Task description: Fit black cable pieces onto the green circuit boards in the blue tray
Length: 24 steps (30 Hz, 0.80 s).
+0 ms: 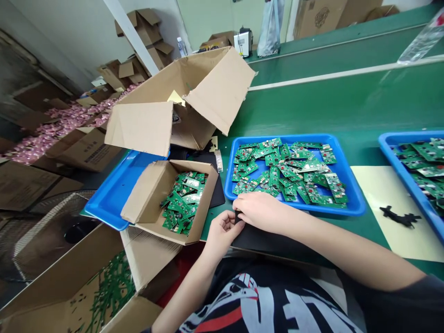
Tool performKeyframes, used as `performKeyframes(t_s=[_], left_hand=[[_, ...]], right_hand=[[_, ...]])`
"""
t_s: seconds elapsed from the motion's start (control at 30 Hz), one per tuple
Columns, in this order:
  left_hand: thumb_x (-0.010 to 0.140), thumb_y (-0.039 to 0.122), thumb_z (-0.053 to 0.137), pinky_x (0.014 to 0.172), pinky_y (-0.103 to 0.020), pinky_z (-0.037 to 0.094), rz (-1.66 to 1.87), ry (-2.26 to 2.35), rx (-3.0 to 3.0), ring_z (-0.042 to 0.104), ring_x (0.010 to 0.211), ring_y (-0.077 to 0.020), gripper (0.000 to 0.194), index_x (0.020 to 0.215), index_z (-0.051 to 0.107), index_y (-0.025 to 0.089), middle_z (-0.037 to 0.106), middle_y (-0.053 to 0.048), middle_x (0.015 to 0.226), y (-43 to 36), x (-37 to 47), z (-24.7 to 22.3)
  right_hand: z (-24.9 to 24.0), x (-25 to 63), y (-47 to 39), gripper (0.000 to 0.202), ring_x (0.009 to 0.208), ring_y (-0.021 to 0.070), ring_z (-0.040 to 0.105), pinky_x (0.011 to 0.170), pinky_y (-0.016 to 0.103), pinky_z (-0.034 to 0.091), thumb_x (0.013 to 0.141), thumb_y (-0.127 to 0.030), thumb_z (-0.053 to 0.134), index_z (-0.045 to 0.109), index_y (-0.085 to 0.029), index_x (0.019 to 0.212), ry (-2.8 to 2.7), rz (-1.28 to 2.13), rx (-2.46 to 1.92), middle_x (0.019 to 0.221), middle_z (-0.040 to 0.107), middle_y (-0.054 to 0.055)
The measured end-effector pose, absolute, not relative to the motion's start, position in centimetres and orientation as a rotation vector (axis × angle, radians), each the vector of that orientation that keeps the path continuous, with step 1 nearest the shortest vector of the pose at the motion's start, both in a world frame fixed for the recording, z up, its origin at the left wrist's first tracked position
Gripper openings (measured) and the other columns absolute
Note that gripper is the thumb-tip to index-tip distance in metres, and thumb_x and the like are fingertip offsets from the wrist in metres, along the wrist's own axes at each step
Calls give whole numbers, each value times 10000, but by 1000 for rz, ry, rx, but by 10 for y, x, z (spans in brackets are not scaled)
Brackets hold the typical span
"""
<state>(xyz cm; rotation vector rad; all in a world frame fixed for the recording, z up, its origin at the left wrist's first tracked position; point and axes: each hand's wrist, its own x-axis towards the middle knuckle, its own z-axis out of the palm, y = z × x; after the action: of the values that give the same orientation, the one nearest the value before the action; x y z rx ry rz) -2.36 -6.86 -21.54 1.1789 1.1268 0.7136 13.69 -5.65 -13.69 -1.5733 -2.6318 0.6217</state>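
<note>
My left hand [221, 232] and my right hand [259, 211] meet at the front edge of the table, over a black mat [270, 238]. Both have curled fingers pressed together. Whatever lies between the fingertips is hidden or too small to name. Just beyond my right hand sits a blue tray [354, 203] with many small green circuit boards [277, 175] lying loose in it. To the left of my left hand stands a small open cardboard box [149, 203] holding more green circuit boards [183, 203].
A large open carton [204, 69] stands behind the small box, partly over another blue tray [118, 185]. At right are a second board tray [385, 141] and a black strip-like object [398, 216] on yellow paper [374, 189]. Lower left, a carton [45, 296] holds green scraps beside a fan [45, 231].
</note>
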Motion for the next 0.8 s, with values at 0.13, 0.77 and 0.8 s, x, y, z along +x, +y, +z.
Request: performKeyframes(t_s=[0.13,0.77,0.8], left_hand=[[580,323,804,496,-165,329,699,1127,1143,437,513,-52,426,910,611,136,523,54,603,-69,-22,-214],[502,359,860,625,-192,456,754,1193,964,567,623,-92,386,651,574,147,610,21,648,-68,-17,-195],[499,352,862,632,-195,458,752,1192,972,568,627,-93,385,650,574,146,610,21,648,-68,-17,-195]], right_hand=[[-141,139,-52,189,922,246,651,732,289,470,898,-146,491,675,-137,941,-2604,654,-1630,967,674,96],[-141,142,-48,172,904,216,651,719,266,439,856,-163,542,704,-191,904,-2592,814,-1555,949,697,59],[-141,141,-48,169,894,214,652,709,263,436,853,-156,543,705,-189,893,-2604,812,-1542,937,696,61]])
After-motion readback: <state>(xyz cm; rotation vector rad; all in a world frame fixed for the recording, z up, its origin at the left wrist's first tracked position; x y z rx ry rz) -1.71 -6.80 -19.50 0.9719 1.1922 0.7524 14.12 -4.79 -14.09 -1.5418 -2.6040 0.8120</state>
